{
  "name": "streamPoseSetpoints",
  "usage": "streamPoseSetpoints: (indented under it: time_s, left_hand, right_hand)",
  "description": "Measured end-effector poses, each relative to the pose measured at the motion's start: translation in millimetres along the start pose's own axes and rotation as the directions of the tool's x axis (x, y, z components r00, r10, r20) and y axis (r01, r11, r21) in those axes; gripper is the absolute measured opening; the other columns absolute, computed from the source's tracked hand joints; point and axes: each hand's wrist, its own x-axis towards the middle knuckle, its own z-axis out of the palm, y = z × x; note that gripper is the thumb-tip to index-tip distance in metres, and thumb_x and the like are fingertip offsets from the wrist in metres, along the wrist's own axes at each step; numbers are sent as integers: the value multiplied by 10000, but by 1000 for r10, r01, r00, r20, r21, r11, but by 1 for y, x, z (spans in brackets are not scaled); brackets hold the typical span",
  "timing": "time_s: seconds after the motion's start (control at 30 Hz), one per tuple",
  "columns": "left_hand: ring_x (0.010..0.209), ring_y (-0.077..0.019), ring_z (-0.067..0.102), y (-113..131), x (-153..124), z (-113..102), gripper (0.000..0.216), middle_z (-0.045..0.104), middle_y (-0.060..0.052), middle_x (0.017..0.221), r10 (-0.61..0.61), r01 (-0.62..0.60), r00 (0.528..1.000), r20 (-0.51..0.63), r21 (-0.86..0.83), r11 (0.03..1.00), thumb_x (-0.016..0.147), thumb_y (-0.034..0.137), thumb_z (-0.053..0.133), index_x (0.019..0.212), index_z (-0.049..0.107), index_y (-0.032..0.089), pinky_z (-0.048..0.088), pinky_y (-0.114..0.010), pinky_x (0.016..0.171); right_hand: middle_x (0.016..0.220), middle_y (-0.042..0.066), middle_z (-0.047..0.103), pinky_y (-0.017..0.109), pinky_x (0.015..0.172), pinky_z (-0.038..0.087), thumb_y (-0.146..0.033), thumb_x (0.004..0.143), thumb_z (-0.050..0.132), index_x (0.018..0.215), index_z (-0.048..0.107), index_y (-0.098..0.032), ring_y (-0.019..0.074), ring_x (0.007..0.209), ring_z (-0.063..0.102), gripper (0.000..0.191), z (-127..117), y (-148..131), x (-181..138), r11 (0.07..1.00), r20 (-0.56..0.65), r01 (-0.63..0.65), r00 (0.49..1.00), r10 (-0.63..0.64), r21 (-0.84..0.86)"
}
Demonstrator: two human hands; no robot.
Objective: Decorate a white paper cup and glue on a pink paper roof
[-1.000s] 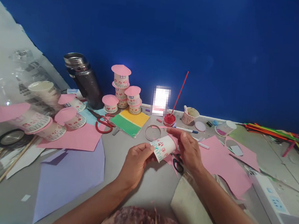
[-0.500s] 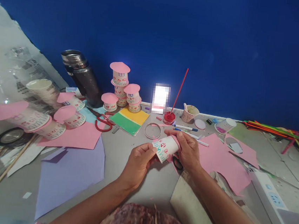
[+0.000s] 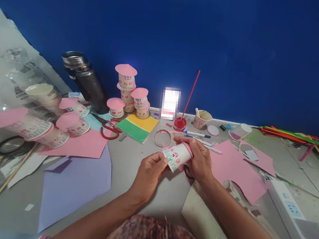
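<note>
A white paper cup (image 3: pixel 176 155) with red flower and green grass drawings lies tilted between my two hands. My left hand (image 3: pixel 152 171) pinches its open rim at the lower left. My right hand (image 3: pixel 198 157) is wrapped round the other end, where a strip of pink paper shows between the fingers and the cup. Partly hidden under the right hand is a pair of dark-handled scissors (image 3: pixel 188 172). Just beyond the hands lies a roll of tape (image 3: pixel 162 138). Similar cups with pink cone roofs (image 3: pixel 126 81) stand stacked at the back.
Red-handled scissors (image 3: pixel 109 131), a purple sheet (image 3: pixel 76 190) and a dark flask (image 3: pixel 85 84) are on the left. A red paint pot (image 3: pixel 179 124) with a brush, pens (image 3: pixel 197 135) and a patterned cup (image 3: pixel 202 120) stand behind. Pink paper (image 3: pixel 236 172) and a power strip (image 3: pixel 289 207) lie right.
The cup has turned slightly in my hands, its drawings shifting a little. Both hands keep their hold, and the whole view has shifted slightly.
</note>
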Motion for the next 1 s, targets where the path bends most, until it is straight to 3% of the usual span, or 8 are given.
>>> streamPoseSetpoints:
  time_s: [0.2,0.5,0.67,0.83,1.0]
  left_hand:
    - [805,-201,627,-1,-2,1,395,673,-33,740,1,-1,1000,7,1,1000,772,505,868,717,668,169,509,-301,767]
    - [808,-189,667,5,-4,7,376,761,-69,857,11,-5,1000,26,-237,971,754,474,913,863,787,137,532,-296,757]
    - [1074,-287,717,-2,-4,6,440,803,-122,1026,-2,17,999,54,-292,956,809,521,862,994,809,125,567,-378,949]
    - [1323,-338,641,-4,-3,8,425,805,-128,1135,-68,117,987,144,-372,921,800,431,881,1084,784,129,481,-448,1163]
    - [1395,-351,592,-2,-7,7,471,799,-135,1173,-82,145,978,190,-343,928,813,434,875,1158,767,132,446,-460,1207]
  right_hand:
    - [1171,101,811,381,723,615,-669,990,553,1077,829,-239,268,939,748,518,1,3,0,1000,-6,2,1000,-2,29]
    - [1163,104,814,407,747,620,-654,981,580,1019,819,-238,279,932,756,482,8,0,-4,993,-17,-30,999,32,115]
    - [1152,102,819,395,734,613,-648,967,607,1004,815,-239,284,949,756,461,10,-3,-6,990,-28,-32,999,36,141]
    - [1145,94,824,413,817,608,-617,985,603,1020,823,-249,285,993,754,430,9,-3,-9,988,5,-34,999,33,152]
    - [1134,91,829,428,875,603,-602,991,602,1005,817,-249,296,1055,751,414,8,-1,-9,986,3,-36,999,36,163]
